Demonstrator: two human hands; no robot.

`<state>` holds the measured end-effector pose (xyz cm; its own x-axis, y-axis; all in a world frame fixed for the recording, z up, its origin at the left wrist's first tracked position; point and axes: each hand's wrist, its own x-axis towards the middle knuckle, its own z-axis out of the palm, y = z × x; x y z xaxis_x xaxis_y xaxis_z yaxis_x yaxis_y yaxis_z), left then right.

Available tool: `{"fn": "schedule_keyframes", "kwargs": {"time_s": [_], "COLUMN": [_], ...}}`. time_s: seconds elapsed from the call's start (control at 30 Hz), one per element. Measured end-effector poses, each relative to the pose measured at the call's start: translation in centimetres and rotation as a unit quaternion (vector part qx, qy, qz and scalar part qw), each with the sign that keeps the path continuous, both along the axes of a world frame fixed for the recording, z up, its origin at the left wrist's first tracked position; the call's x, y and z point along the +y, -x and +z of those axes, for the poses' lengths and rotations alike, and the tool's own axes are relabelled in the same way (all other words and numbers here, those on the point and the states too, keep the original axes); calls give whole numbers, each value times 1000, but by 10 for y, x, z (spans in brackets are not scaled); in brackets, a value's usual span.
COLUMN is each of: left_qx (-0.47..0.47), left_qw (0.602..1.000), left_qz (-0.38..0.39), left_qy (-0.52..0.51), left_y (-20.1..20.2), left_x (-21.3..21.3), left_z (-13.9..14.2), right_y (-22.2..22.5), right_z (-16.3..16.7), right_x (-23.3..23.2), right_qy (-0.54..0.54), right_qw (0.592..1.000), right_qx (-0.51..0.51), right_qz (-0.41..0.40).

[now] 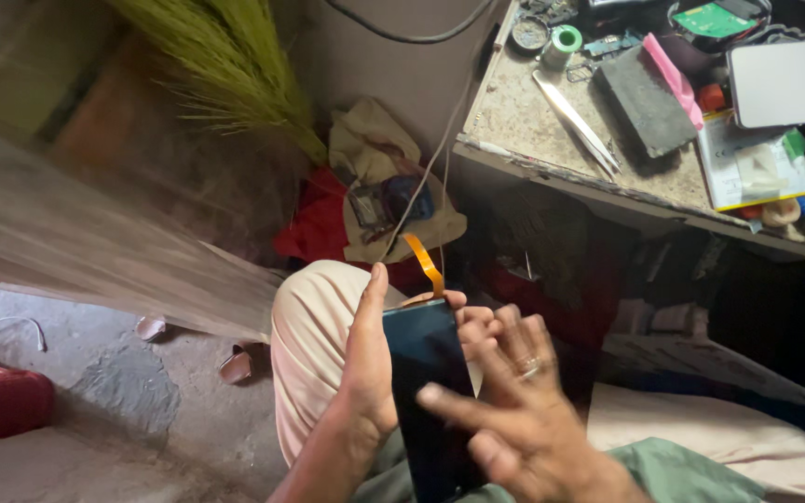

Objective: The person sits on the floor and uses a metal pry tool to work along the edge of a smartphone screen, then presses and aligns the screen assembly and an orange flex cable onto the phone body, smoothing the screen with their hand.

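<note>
Two hands meet at a dark phone screen panel (426, 391) held over the lap: it is gripped by the left hand (370, 363), while the blurred right hand (514, 419), fingers spread, seemingly touches it. Its orange flex ribbon (424, 264) could be creased or the panel dropped.

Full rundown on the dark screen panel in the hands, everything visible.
The screen panel is a thin, flat, dark rectangle with a glossy, glass-like face, unlit. An orange flex ribbon curls up from its top edge. It stands roughly upright, long side vertical, tilted slightly, above the person's lap. The left hand grips its left edge, thumb extended upward, fingertips showing behind the top. The right hand, blurred, with a ring, lies across its lower right face. Its bottom end is hidden.
</note>
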<state>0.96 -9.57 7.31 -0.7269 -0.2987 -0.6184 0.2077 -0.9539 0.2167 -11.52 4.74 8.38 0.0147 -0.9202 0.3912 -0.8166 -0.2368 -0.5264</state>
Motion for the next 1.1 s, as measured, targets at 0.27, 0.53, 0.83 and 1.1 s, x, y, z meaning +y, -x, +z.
{"fn": "schedule_keyframes", "kwargs": {"time_s": [0.27, 0.53, 0.83, 1.1], "left_qx": [36, -12, -5, -2], "left_qw": [999, 1000, 999, 1000], "left_qz": [14, 9, -12, 4], "left_qy": [4, 25, 35, 15], "left_y": [1, 3, 6, 8], "left_x": [-4, 2, 6, 11], "left_z": [4, 0, 1, -1], "right_y": [3, -2, 2, 1], "right_z": [-2, 1, -1, 1], "right_x": [1, -6, -18, -11], "right_qy": [-11, -48, -18, -29], "right_qw": [1000, 998, 997, 996], "right_qx": [-17, 21, 74, 77], "right_qz": [19, 28, -27, -32]}}
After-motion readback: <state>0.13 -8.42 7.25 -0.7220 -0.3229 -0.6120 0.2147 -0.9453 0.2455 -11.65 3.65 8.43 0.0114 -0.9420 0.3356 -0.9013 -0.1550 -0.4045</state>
